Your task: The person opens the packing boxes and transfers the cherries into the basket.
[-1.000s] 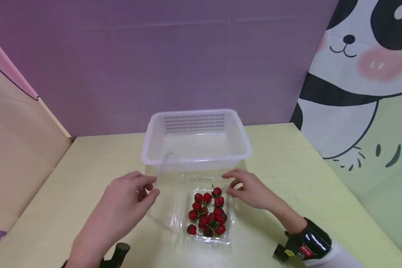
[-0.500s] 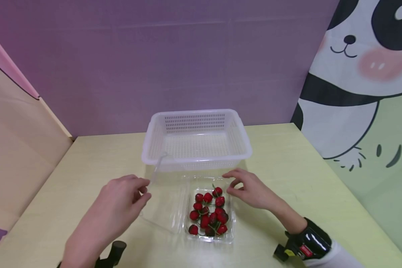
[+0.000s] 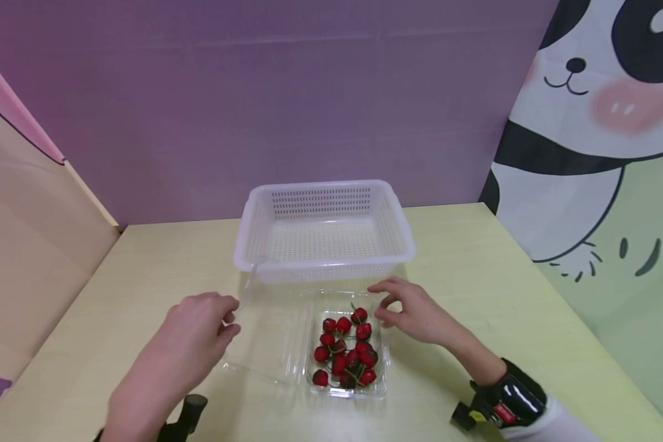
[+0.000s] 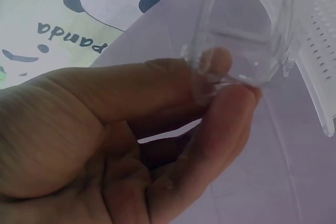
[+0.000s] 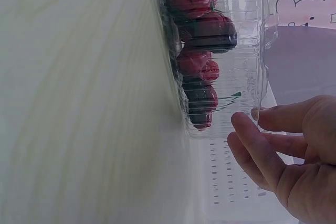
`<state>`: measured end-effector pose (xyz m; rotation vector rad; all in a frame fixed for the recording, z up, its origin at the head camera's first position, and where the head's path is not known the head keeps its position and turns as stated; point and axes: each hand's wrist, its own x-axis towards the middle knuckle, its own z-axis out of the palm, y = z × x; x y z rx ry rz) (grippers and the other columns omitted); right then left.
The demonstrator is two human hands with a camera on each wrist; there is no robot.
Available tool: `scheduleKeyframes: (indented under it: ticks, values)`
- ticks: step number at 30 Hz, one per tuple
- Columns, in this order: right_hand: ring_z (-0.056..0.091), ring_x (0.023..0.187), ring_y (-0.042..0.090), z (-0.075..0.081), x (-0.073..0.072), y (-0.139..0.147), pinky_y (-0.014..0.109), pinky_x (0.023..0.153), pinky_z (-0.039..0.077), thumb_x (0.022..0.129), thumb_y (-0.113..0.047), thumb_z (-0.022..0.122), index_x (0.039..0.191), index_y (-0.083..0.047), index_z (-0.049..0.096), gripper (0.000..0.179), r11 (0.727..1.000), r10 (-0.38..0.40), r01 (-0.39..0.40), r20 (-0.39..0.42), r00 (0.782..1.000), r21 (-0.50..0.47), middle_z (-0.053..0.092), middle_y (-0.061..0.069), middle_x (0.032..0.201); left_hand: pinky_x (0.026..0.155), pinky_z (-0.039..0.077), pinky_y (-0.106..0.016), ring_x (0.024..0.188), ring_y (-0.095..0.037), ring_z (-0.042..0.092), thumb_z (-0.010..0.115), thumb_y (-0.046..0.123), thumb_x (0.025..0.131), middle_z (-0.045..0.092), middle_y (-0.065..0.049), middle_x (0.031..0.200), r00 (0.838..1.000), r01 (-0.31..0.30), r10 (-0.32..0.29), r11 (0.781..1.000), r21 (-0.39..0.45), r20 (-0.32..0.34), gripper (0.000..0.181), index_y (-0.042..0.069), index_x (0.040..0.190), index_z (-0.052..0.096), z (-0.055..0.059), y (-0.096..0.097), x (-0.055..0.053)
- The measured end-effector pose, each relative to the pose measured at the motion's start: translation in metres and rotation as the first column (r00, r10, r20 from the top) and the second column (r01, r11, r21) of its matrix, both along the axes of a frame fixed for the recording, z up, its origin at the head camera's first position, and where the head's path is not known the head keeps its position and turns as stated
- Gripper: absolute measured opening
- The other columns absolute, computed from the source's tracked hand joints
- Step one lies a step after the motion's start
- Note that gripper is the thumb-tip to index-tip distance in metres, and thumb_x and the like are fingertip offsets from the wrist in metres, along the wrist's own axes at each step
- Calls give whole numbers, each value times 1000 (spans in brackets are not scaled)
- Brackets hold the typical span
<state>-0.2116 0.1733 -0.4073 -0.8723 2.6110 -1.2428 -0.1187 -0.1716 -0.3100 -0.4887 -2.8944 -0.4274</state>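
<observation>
A clear plastic clamshell box [image 3: 385, 372] lies opened on the table, its base filled with several red cherries [image 3: 339, 364] on green stems. The see-through lid [image 3: 273, 344] leans out to the left, still joined along the box's left side. My left hand [image 3: 190, 337] pinches the lid's outer edge; in the left wrist view the thumb and fingertips meet on the thin plastic of the lid [image 4: 244, 38]. At the back right corner of the base, my right hand [image 3: 417, 313] holds the rim between thumb and fingers, which the right wrist view shows beside the box wall [image 5: 257, 61].
A white slotted plastic basket [image 3: 323, 267] stands behind the box, against the purple backdrop [image 3: 309, 110]. Panda-printed cloth [image 3: 580, 202] hangs on the right, and a beige and pink panel [image 3: 38, 221] rises on the left. Both wrists wear black camera straps [image 3: 511, 393].
My left hand has moved left and slightly lower, swinging the lid wider from the base. The base and cherries have shifted slightly right; my right hand has stayed almost still.
</observation>
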Motion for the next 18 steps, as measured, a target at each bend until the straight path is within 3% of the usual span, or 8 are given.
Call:
scheduleKeyframes:
  ticks: [10, 18]
  values:
    - [65, 96, 29, -1, 0, 0, 22, 64, 53, 91, 3, 67, 128, 6, 56, 39, 1000, -14, 14, 16, 1000, -13, 54, 17, 125, 62, 49, -30, 72, -19, 63, 78, 2, 79, 58, 0, 75, 991, -25, 35, 997, -73, 130, 24, 12, 73, 57, -8, -4, -6]
    - [65, 95, 25, -2, -1, 0, 22, 67, 53, 91, 0, 68, 127, 4, 58, 38, 1000, -24, 24, -15, 1000, 19, 55, 16, 124, 56, 42, -27, 65, -16, 51, 78, 1, 79, 48, 0, 71, 973, -42, 60, 996, -84, 224, 25, 10, 74, 55, -12, -5, -6]
